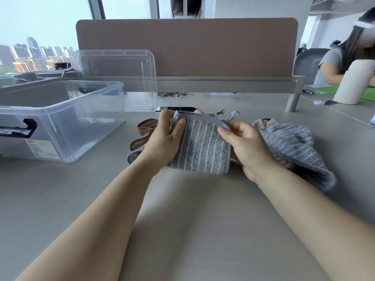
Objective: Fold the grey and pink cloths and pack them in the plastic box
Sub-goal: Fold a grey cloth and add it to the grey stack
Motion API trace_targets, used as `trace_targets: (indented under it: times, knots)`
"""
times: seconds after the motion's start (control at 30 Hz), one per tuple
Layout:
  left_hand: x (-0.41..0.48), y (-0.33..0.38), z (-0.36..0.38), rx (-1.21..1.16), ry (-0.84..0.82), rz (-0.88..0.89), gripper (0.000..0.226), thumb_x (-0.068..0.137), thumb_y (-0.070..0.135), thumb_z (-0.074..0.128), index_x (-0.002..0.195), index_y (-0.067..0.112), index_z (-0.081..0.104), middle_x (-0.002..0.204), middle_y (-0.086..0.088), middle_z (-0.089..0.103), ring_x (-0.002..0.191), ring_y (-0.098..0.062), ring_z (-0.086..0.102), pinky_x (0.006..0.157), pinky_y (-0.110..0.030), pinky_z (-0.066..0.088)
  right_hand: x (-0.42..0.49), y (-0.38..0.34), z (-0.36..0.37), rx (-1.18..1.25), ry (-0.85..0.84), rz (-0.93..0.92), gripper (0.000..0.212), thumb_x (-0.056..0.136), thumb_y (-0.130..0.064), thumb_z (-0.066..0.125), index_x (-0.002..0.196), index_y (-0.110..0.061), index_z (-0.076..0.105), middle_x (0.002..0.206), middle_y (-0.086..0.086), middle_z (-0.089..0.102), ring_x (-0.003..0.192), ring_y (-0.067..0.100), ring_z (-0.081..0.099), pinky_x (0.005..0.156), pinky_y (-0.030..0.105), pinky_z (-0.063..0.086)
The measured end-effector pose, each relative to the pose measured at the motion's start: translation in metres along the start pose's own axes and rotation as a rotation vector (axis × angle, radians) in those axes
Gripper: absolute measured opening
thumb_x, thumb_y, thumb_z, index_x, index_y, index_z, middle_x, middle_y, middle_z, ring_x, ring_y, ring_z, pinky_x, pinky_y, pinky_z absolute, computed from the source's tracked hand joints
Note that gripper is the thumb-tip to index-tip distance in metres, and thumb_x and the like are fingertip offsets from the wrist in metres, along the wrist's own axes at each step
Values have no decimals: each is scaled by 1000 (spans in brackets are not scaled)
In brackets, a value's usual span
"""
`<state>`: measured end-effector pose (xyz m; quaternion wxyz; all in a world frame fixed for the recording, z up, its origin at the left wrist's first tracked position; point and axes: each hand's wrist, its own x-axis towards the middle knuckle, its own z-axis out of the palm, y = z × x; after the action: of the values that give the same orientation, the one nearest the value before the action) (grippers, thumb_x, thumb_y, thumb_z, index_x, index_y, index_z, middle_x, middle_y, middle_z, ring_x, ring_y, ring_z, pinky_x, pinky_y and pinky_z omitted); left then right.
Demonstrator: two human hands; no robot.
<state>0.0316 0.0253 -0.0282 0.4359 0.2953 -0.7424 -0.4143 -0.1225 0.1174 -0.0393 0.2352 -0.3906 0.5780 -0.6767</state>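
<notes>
At a pale grey office desk [182,209] beside skyline windows, backed by one brown divider panel [186,47], a person's left hand [168,134] and right hand [245,147] each pinch a far corner of one folded grey cloth [203,151] at centre. A second grey cloth [294,145] lies heaped to the right, and a pink cloth [145,128] to the left. One clear plastic box [60,122] stands at left, with one lid [115,78] upright beyond it.

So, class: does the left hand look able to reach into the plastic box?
Probably yes: the plastic box sits open just left of the left hand, its lid off and propped behind; that hand does grip the grey cloth, though.
</notes>
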Motion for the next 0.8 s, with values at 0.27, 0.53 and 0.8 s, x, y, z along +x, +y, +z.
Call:
trace_targets:
  times: [0.27, 0.53, 0.8]
  knots:
    - [10, -20, -24, 581, -86, -89, 48, 96, 39, 46, 136, 13, 41, 134, -10, 54, 119, -28, 52, 89, -32, 38, -4, 7, 4, -426, -82, -138, 13, 88, -24, 66, 93, -14, 60, 89, 6, 68, 72, 12, 66, 62, 25, 56]
    - [13, -21, -37, 290, 20, -167, 31, 98, 33, 46, 125, 18, 49, 109, -7, 56, 94, -25, 55, 78, -36, 44, 3, 20, 11, -1084, -284, -296, 34, 96, -17, 38, 126, -20, 54, 137, 5, 53, 131, 28, 42, 106, 41, 34]
    - [19, -31, -53, 117, 233, -211, 27, 96, 34, 50, 110, 11, 56, 106, -12, 64, 91, -23, 56, 82, -38, 46, -4, 22, 18, -1415, -404, -267, 70, 81, -78, 8, 140, -46, 30, 144, -17, 42, 136, 20, 35, 113, 54, 4]
